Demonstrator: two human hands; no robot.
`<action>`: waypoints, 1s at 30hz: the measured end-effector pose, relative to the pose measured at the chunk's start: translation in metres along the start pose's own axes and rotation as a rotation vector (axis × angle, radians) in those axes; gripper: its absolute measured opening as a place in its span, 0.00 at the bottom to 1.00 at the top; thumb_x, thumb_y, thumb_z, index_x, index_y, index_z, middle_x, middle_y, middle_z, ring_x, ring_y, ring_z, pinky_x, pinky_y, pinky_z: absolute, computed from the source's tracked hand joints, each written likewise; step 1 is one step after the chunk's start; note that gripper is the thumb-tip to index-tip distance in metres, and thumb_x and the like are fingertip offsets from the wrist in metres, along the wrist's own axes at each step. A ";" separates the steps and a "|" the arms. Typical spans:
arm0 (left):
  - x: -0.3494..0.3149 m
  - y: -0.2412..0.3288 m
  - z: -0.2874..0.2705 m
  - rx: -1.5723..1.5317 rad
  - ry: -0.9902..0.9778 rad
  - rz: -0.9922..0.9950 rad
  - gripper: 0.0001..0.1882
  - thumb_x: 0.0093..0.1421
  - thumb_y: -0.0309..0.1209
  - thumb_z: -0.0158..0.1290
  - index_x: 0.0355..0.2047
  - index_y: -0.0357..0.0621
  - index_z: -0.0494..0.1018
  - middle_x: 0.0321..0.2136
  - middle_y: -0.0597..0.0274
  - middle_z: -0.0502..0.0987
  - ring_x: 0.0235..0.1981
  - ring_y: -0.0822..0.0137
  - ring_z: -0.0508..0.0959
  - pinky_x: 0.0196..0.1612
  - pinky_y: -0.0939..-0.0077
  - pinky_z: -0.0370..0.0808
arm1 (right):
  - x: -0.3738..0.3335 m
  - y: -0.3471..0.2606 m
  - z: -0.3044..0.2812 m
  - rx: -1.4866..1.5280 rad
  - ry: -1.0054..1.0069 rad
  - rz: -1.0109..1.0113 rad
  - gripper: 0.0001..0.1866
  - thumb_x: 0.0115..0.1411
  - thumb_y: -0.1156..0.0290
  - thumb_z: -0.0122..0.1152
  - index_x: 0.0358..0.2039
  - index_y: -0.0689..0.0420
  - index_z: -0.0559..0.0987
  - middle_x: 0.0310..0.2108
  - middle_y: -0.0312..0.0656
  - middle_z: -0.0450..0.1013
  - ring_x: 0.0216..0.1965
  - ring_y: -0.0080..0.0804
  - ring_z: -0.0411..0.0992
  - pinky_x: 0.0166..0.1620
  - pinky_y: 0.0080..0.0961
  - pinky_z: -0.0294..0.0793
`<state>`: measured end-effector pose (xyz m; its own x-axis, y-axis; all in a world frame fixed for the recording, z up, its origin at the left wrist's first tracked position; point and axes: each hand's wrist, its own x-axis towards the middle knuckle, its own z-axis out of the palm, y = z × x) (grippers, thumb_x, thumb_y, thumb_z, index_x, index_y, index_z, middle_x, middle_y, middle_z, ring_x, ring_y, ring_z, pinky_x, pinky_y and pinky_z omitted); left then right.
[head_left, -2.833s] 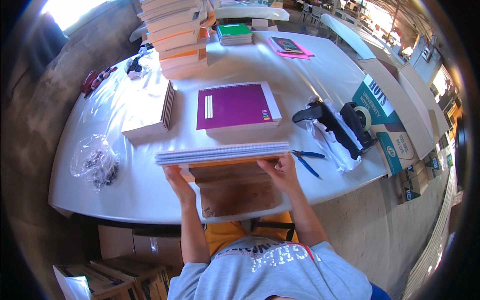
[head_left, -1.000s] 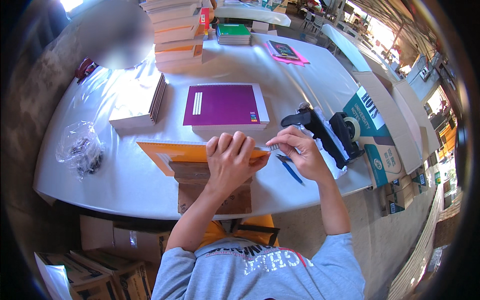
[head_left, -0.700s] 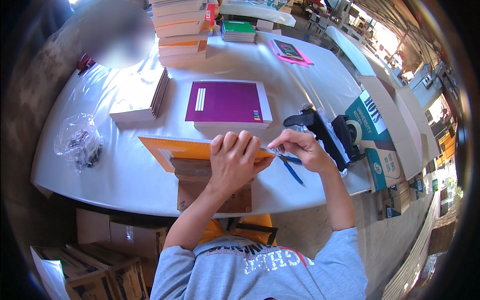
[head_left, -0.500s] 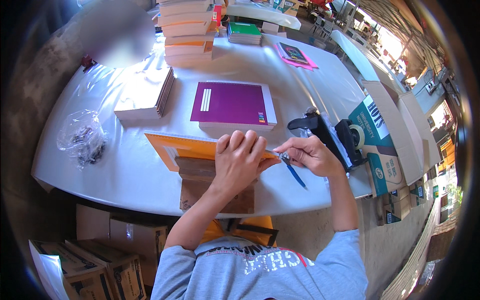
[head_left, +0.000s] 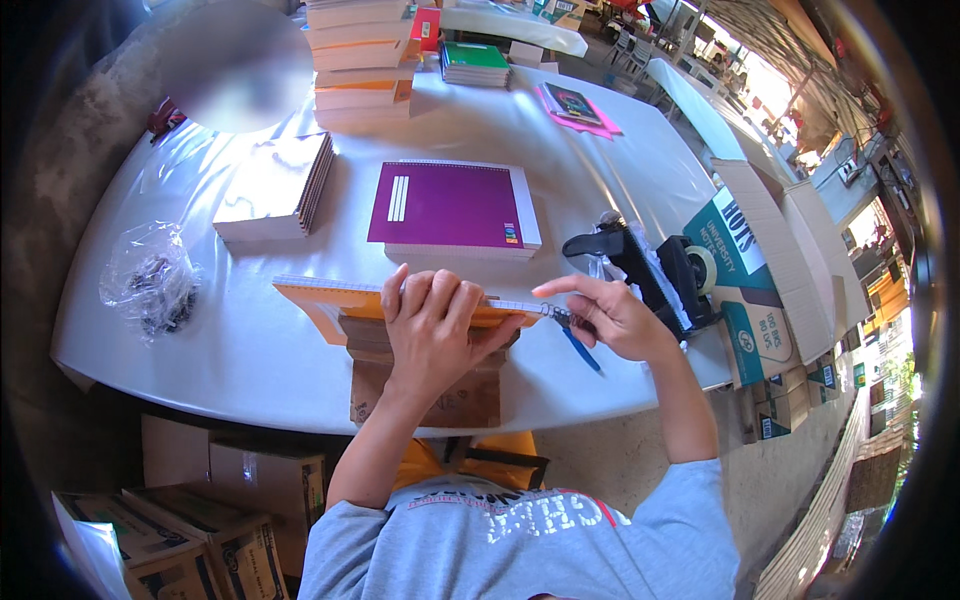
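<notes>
An orange-covered notebook (head_left: pixel 322 308) stands on its edge against a brown cardboard stand (head_left: pixel 425 390) at the table's near side. My left hand (head_left: pixel 432 318) is closed over its top edge, fingers behind and thumb in front. At the notebook's right end, a dark wire spiral (head_left: pixel 556 315) pokes out of the row of holes. My right hand (head_left: pixel 612 318) pinches near this spiral, its index finger stretched out to the left above it; the exact grip is partly hidden. Just below lies a tool with a blue handle (head_left: pixel 581 350), its head hidden.
Beyond the notebook lies a purple notebook stack (head_left: pixel 450 205); to its left is another stack (head_left: pixel 275 190). A plastic bag of dark pieces (head_left: pixel 155 285) is at far left. A black tape dispenser (head_left: pixel 690 280) and an open carton (head_left: pixel 745 270) stand right. Tall stacks (head_left: pixel 362 60) stand behind.
The whole view has shifted slightly. The notebook has tilted so its page edge shows more. My right index finger has straightened, and more of the wire spiral is visible.
</notes>
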<state>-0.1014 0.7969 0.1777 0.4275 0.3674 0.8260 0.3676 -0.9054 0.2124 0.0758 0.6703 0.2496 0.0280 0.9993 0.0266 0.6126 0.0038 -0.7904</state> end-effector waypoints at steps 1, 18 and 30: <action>0.000 0.000 -0.001 -0.013 -0.020 -0.012 0.24 0.42 0.55 0.62 0.21 0.49 0.69 0.27 0.67 0.68 0.36 0.66 0.67 0.55 0.58 0.53 | 0.004 -0.004 0.000 0.162 -0.037 0.136 0.20 0.55 0.83 0.45 0.49 0.56 0.70 0.23 0.41 0.72 0.16 0.24 0.68 0.23 0.24 0.68; -0.003 0.000 -0.003 -0.025 -0.056 0.025 0.25 0.43 0.59 0.58 0.23 0.50 0.70 0.26 0.66 0.66 0.37 0.66 0.67 0.56 0.59 0.51 | 0.037 0.235 -0.091 -0.841 0.309 0.210 0.19 0.49 0.75 0.50 0.44 0.54 0.74 0.46 0.46 0.70 0.49 0.44 0.67 0.51 0.40 0.65; 0.000 0.008 0.003 -0.008 0.023 -0.109 0.28 0.39 0.61 0.60 0.19 0.49 0.68 0.28 0.63 0.66 0.53 0.61 0.65 0.61 0.47 0.28 | 0.042 0.060 0.005 0.763 -0.038 -0.507 0.10 0.52 0.67 0.61 0.22 0.61 0.79 0.24 0.48 0.75 0.27 0.37 0.73 0.31 0.29 0.73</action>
<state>-0.0959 0.7902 0.1773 0.3660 0.4585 0.8098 0.4038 -0.8623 0.3057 0.1097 0.7129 0.2005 -0.1364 0.8714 0.4713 -0.1445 0.4532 -0.8796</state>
